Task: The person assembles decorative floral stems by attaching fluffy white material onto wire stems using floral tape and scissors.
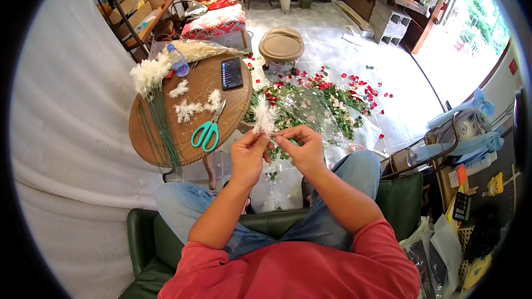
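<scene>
A fluffy white plume stands upright between my hands, its base pinched in the fingers of my left hand. The fingertips of my right hand press together right at the plume's base, and a small bit of green shows by them; I cannot tell what it is. To the left, on the round wooden table, lie teal-handled scissors with loose white tufts beside them. A bunch of white plumes on green stems rests along the table's left side.
A phone and a water bottle share the table. Red petals and green leaves cover the floor ahead, with clear plastic wrap among them. Beyond is a beige stool; a crowded rack stands at right.
</scene>
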A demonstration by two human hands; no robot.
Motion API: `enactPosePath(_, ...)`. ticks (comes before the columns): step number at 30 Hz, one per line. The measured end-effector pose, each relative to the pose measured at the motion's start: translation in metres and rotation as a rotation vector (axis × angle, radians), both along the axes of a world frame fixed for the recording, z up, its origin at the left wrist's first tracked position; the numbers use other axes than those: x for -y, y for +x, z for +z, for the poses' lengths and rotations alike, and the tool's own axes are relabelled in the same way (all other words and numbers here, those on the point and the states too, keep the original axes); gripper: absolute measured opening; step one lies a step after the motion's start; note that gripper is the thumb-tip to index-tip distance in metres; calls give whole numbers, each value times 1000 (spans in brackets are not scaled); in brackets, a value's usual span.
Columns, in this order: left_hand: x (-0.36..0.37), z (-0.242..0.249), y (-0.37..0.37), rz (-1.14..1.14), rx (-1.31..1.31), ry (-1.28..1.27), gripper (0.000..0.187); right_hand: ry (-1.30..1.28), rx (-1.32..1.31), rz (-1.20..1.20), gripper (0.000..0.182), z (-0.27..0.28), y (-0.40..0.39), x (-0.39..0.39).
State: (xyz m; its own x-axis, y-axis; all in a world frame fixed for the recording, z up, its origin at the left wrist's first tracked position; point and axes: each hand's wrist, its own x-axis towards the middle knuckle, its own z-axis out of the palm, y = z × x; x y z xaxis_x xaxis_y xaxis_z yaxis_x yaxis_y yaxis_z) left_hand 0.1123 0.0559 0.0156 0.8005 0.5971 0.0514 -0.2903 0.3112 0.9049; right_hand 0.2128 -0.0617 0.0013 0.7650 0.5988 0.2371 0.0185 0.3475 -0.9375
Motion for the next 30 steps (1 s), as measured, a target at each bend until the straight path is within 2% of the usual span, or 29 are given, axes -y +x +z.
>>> enactPosePath(4,-3,-8,2,20,-32,126,13,10,38,-50,12,1,0,-2)
enactPosePath(8,1,-13,4,-28,-7,90,15,-38,18,-78,12,-2,-1,-3)
enactPosePath(11,2,-9,4,17,-9,5,15,-20,-107,-11,12,0,1,-3)
enactPosePath(13,-3,-10,3,1,-59,-59,15,88,-182,39,13,-1,1,-4)
enactPosePath(16,-4,-7,2,-38,-37,-169,18,-30,-116,-13,15,-8,4,-3)
enactPosePath(19,-3,-2,2,-34,-22,-221,17,-32,-97,-21,14,-11,5,-4)
enactPosePath(26,4,-2,0,-47,-23,-142,12,43,-156,-39,15,1,0,-4)
enactPosePath(30,6,2,-1,-23,-80,-70,15,68,-61,-57,15,-5,4,-2)
